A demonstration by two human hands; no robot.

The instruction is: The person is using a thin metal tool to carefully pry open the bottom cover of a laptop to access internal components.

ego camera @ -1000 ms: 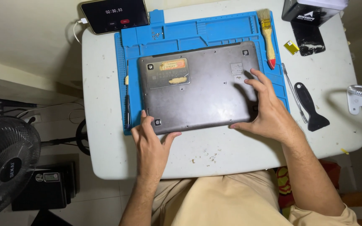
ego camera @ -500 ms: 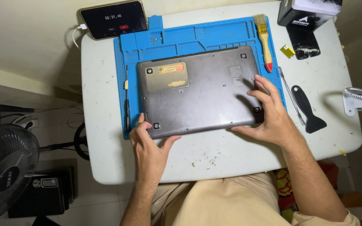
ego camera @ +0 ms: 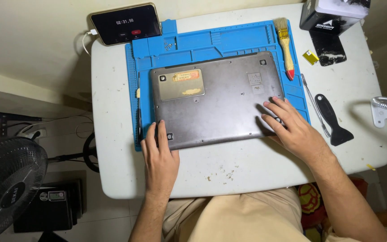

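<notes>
matt grey metal-look laptop base (ego camera: 220,101); blue rubbery mat (ego camera: 211,38); scuffed white table (ego camera: 247,168); glossy phone screen (ego camera: 125,23).

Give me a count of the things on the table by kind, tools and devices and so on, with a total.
Laptops, upside down under both hands: 1
Phones: 1
Blue work mats: 1
Brushes: 1
Black scrapers: 1
Screwdrivers: 1
Thin metal tools: 1
Black boxes: 1
Total: 8

Head view, straight down over the table (ego camera: 247,166).
Looks from near edge toward far wall, moderately close.
</notes>
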